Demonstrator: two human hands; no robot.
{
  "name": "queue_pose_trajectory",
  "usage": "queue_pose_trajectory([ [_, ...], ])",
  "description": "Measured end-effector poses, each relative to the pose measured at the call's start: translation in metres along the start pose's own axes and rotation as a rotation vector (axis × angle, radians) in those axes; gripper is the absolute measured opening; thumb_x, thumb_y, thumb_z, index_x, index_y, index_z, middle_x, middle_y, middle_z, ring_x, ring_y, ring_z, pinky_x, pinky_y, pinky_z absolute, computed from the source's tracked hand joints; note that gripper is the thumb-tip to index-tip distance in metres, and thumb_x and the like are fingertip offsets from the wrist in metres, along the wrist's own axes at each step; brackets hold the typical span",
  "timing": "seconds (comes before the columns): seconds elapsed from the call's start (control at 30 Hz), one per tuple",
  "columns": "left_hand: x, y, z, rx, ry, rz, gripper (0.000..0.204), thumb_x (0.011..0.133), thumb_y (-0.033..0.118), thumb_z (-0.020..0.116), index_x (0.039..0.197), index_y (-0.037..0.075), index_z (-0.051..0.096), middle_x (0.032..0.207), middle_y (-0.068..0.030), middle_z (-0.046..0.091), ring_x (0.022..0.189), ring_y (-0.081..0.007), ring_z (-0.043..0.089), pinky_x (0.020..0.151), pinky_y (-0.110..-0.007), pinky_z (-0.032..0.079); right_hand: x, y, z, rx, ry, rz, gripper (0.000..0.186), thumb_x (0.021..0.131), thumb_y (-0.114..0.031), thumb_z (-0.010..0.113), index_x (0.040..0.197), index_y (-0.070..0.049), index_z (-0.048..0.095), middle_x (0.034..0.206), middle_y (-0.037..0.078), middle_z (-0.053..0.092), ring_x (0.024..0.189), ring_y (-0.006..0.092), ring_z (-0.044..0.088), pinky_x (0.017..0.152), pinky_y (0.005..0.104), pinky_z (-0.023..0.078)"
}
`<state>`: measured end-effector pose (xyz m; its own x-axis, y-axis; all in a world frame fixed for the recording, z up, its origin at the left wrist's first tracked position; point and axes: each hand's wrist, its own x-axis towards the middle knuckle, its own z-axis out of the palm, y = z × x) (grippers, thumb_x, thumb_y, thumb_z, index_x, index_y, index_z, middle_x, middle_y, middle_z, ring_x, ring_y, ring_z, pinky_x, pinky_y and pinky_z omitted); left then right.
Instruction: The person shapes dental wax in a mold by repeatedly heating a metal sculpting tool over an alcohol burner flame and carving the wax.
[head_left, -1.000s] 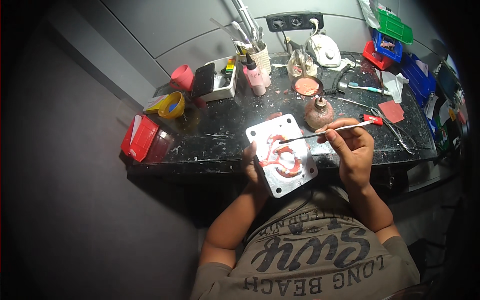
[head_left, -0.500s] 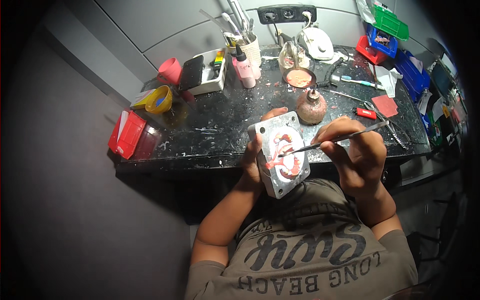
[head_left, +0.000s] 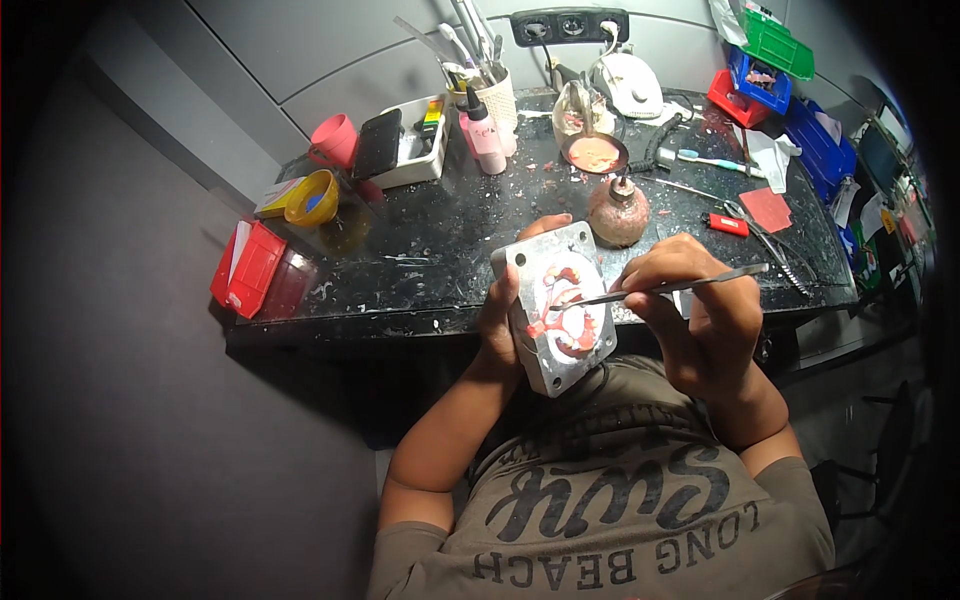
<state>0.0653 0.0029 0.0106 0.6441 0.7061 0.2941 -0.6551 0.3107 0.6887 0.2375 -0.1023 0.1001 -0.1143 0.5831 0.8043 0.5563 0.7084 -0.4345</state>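
Observation:
A grey metal flask half [head_left: 545, 247] with holes at its corners is gripped at its left side by my left hand [head_left: 497, 322], tilted above the bench's front edge. White plaster fills it, with red-pink wax-like material [head_left: 575, 343] in a curved shape on top. My right hand [head_left: 705, 315] pinches a thin metal carver [head_left: 640, 291] like a pen. The carver's dark tip lies at the middle of the pink material, seemingly touching it. Part of my left hand's fingers is hidden behind the flask.
Just beyond the flask stands a round glass burner [head_left: 618, 215]. A pan of pink wax [head_left: 594, 153] sits behind it. On the right lie a red lighter [head_left: 727, 225], a toothbrush [head_left: 715, 162] and a pink sheet [head_left: 767, 209]. A yellow bowl [head_left: 312, 200] and red bin [head_left: 252, 268] are on the left.
The carver's tip has shifted slightly left over the pink material, and its handle lies flatter. My right hand has moved slightly left and down. The left hand keeps its hold on the flask.

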Motion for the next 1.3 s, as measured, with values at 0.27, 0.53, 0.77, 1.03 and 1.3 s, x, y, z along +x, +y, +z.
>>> queue_pose_trajectory([
  [0.27,0.002,0.006,-0.021,-0.478,-0.110,-0.204,0.093,0.099,0.075,0.046,0.154,0.000,0.040,0.137,-0.0328,0.060,0.117,-0.0493,0.067,0.100,-0.064,0.055,-0.007,0.020,-0.001,0.143,0.242,0.102,0.010,0.095,0.004,0.073,0.103,0.006,0.068,0.092,0.013,0.075,0.083,0.0179,0.072,0.078,0.0307,0.055],
  [0.53,0.001,0.010,-0.020,-0.530,0.015,-0.252,0.096,0.099,0.079,0.043,0.156,0.002,0.038,0.140,-0.0315,0.057,0.116,-0.0571,0.065,0.095,-0.069,0.056,0.003,0.022,0.015,0.098,0.151,0.062,0.011,0.094,0.003,0.075,0.103,0.003,0.070,0.089,0.011,0.074,0.076,0.0160,0.071,0.070,0.0286,0.054],
  [0.77,0.001,0.009,-0.020,-0.689,-0.033,-0.225,0.093,0.101,0.075,0.043,0.152,-0.002,0.041,0.139,-0.0301,0.059,0.116,-0.0480,0.067,0.096,-0.062,0.058,0.006,0.026,0.032,0.113,0.107,0.030,0.012,0.090,0.002,0.078,0.099,0.003,0.070,0.093,0.012,0.075,0.076,0.0230,0.074,0.070,0.0318,0.056],
  [1.03,0.000,0.009,-0.017,-0.600,-0.042,-0.174,0.088,0.105,0.070,0.041,0.148,-0.006,0.046,0.136,-0.0279,0.063,0.120,-0.0389,0.067,0.103,-0.053,0.056,0.006,0.026,0.035,0.101,0.093,0.053,0.012,0.090,0.002,0.079,0.099,0.003,0.070,0.093,0.013,0.075,0.077,0.0249,0.075,0.071,0.0327,0.057],
  [1.3,0.001,0.008,-0.017,-0.499,0.037,-0.158,0.088,0.105,0.069,0.040,0.150,-0.007,0.045,0.136,-0.0272,0.063,0.120,-0.0381,0.067,0.103,-0.053,0.056,0.006,0.028,0.034,0.095,0.116,0.042,0.012,0.090,0.002,0.079,0.098,0.003,0.070,0.093,0.013,0.076,0.077,0.0250,0.075,0.070,0.0327,0.057],
])
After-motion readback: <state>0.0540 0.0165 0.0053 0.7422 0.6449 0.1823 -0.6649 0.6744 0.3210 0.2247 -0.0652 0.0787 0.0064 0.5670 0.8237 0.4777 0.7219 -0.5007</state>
